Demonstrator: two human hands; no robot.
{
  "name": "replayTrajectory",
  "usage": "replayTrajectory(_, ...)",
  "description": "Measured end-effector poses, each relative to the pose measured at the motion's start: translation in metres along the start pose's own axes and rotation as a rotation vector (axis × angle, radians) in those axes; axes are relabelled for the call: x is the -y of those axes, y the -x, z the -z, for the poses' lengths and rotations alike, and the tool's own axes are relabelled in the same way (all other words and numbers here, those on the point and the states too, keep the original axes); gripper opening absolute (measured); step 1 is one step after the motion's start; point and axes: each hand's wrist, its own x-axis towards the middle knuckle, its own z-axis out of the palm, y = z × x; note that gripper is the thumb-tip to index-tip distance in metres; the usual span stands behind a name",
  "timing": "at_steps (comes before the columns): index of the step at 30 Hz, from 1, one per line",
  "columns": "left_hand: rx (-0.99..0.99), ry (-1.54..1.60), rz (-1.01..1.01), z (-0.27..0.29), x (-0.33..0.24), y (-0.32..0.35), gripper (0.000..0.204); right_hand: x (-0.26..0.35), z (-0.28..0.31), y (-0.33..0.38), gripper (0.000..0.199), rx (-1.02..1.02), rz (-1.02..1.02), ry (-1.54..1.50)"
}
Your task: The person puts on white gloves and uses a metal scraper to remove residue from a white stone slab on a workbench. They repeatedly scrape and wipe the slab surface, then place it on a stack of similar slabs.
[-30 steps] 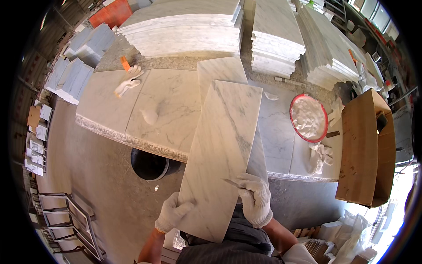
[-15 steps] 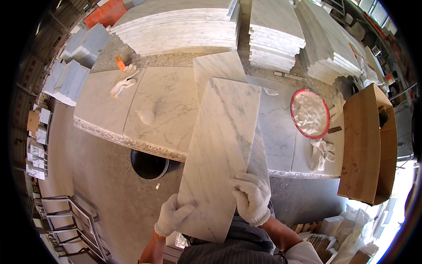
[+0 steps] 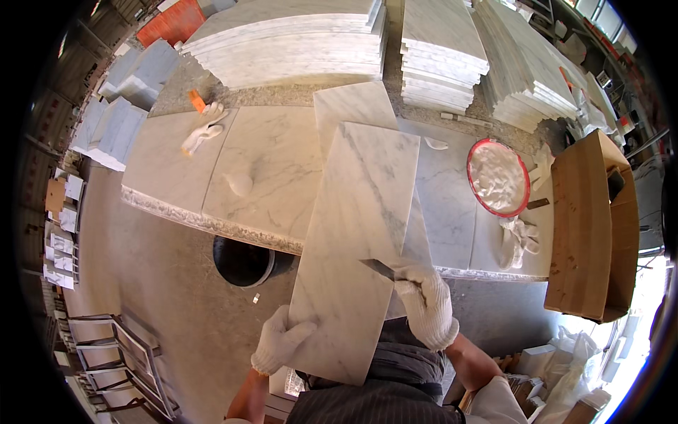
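Head view, looking down: a long white marble slab [image 3: 360, 247] with grey veins is held lengthwise, running from about 6 o'clock near the person's body up toward 12 o'clock, its far end lying over the marble-topped workbench [image 3: 176, 169]. The left hand [image 3: 280, 340], in a white knit glove, grips the slab's near left edge at roughly 7 o'clock, fingers curled around the rim and thumb on top. The right hand [image 3: 427, 304], also gloved, is closed around a metal blade tool [image 3: 381, 269] at about 5 o'clock; the blade's tip points toward 9 o'clock and rests on the slab's surface near its right edge.

Under the far end of the held slab lies another pale slab [image 3: 353, 104], pointing toward 12 o'clock. At 3 o'clock of the slab sits a round red-rimmed basin [image 3: 472, 169] with white material in it, and just below it a crumpled white rag [image 3: 519, 240] on the bench. Further toward 3 o'clock stands a brown cardboard box [image 3: 586, 233]. At 10 o'clock a spare white glove [image 3: 201, 134] lies on the bench beside a small orange object [image 3: 197, 101]. Across the 12 o'clock side are stacks of marble tiles [image 3: 282, 39], with more stacks toward 1 and 2 o'clock. Below the bench edge at 8 o'clock a black round bucket [image 3: 244, 261] stands on the concrete floor [image 3: 162, 283].
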Motion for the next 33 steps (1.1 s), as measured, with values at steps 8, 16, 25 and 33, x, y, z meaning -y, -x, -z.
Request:
replayTrajectory(8,0.027,0.116,0.037,-0.006,-0.011,0.001,0.032,0.0,-0.057,-0.071,0.015,0.442,0.271,0.039)
replayTrajectory(16,0.009,0.13,0.114,-0.004,-0.009,0.002,0.035,-0.024,-0.061,-0.184,0.027,0.299,-0.014,0.099)
replayTrajectory(25,0.044,0.135,0.134,-0.001,-0.007,0.002,0.039,-0.062,-0.043,-0.243,0.033,0.043,-0.023,0.121)
replayTrajectory(33,0.067,0.106,0.096,-0.004,-0.029,0.004,0.041,-0.083,-0.044,-0.249,0.029,-0.012,0.09,0.137)
